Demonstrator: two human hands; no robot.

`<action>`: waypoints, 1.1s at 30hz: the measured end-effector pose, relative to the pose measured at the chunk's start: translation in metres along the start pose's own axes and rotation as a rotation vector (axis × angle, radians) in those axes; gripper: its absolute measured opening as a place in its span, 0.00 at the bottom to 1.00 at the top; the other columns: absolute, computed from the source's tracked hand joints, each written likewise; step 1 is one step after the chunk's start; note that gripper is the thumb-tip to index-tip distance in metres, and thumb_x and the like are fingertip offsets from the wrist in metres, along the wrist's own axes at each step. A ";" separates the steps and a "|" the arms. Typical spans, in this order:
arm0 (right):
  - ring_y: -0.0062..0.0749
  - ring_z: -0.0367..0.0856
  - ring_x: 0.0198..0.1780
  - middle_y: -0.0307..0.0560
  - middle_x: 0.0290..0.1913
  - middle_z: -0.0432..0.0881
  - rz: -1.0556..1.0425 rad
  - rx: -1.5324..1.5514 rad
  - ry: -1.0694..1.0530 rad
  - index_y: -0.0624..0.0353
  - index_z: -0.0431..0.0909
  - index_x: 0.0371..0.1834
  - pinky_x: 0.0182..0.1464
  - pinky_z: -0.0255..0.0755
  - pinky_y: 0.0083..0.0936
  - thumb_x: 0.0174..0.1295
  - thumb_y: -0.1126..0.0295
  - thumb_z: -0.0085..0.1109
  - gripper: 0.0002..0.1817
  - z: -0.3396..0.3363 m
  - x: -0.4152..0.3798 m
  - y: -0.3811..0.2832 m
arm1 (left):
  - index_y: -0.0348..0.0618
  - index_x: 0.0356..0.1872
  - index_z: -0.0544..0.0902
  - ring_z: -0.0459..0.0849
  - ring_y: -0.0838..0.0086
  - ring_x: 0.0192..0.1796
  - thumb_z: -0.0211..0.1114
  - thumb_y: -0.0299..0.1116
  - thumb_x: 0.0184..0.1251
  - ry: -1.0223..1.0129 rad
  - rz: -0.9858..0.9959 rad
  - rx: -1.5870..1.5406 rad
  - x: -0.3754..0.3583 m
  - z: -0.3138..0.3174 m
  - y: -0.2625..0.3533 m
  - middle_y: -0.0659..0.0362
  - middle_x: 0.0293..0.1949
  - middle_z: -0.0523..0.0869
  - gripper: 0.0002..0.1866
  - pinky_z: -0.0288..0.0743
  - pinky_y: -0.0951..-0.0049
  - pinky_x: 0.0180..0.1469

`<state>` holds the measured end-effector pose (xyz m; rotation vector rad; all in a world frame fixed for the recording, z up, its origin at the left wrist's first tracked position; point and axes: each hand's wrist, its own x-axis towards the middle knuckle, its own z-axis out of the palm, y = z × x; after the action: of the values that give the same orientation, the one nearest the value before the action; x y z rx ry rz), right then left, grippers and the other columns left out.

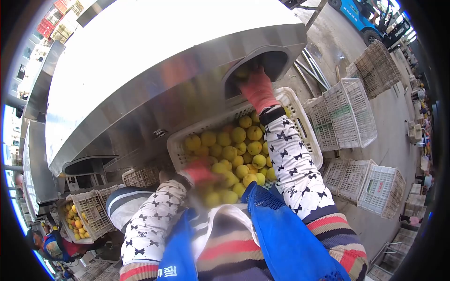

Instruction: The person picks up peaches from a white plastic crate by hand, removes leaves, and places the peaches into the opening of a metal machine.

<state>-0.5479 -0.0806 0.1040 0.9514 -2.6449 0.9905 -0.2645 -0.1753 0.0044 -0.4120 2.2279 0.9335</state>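
Observation:
A white plastic crate full of round yellow fruit stands below the edge of a metal machine. My left hand, in a pink glove, is over the fruit on the crate's left side; motion smears its fingers. My right hand, also in a pink glove, reaches up into a dark oval opening in the machine's side. Something yellow-green shows dimly by its fingertips, and the fingers are too shaded to read.
White crates stand on the floor at the right, with more below them. A blue forklift is at the upper right. Another crate with orange-yellow fruit is at the lower left, near a person in blue and red.

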 end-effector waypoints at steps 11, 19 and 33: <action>0.45 0.85 0.48 0.50 0.56 0.81 -0.241 -0.334 -0.517 0.52 0.76 0.62 0.50 0.79 0.36 0.55 0.68 0.65 0.28 0.098 -0.173 0.093 | 0.55 0.68 0.76 0.80 0.53 0.62 0.74 0.71 0.39 -0.201 -0.047 0.229 -0.004 0.029 0.010 0.45 0.60 0.81 0.52 0.74 0.59 0.63; 0.45 0.79 0.60 0.56 0.64 0.75 0.113 0.155 -0.636 0.58 0.70 0.70 0.61 0.75 0.39 0.46 0.74 0.71 0.41 0.072 -0.150 0.091 | 0.50 0.66 0.76 0.80 0.55 0.61 0.76 0.66 0.41 -0.165 0.034 -0.070 -0.008 0.034 -0.006 0.47 0.59 0.83 0.49 0.74 0.62 0.63; 0.36 0.64 0.73 0.53 0.74 0.63 0.333 1.222 -0.400 0.61 0.61 0.76 0.72 0.62 0.34 0.51 0.64 0.77 0.48 -0.089 -0.104 0.002 | 0.43 0.67 0.70 0.86 0.62 0.51 0.67 0.64 0.62 0.056 0.658 -1.645 -0.002 -0.059 0.100 0.51 0.54 0.83 0.42 0.84 0.61 0.52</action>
<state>-0.4738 0.0302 0.1347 0.8947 -2.3190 2.8996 -0.3417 -0.1483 0.0869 -0.3391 1.0748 2.9830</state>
